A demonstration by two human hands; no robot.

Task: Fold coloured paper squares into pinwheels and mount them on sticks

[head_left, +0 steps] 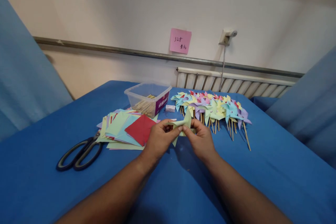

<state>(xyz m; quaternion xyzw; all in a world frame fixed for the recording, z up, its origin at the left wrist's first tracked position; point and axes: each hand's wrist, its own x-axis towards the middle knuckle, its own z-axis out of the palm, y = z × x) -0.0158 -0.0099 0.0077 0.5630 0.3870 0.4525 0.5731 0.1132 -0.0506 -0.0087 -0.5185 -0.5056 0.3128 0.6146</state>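
While both hands meet near the middle of the frame, a light green folded paper lies directly between them, touching each, so neither is nearer. The left hand pinches it from the left and the right hand from the right, each nearly closed, with the thumbs meeting at its centre. Its long axis leans steeply from upper right to lower left, crossing the gap between the thumbs; one curled flap points left. Whether a pin sits under the fingertips, I cannot tell. Below, the blue worktop shows between the forearms. Scissors lie at lower left, beside a paper stack left of the hands. Finished pinwheels cluster right of centre; farther back, a clear box holds sticks.
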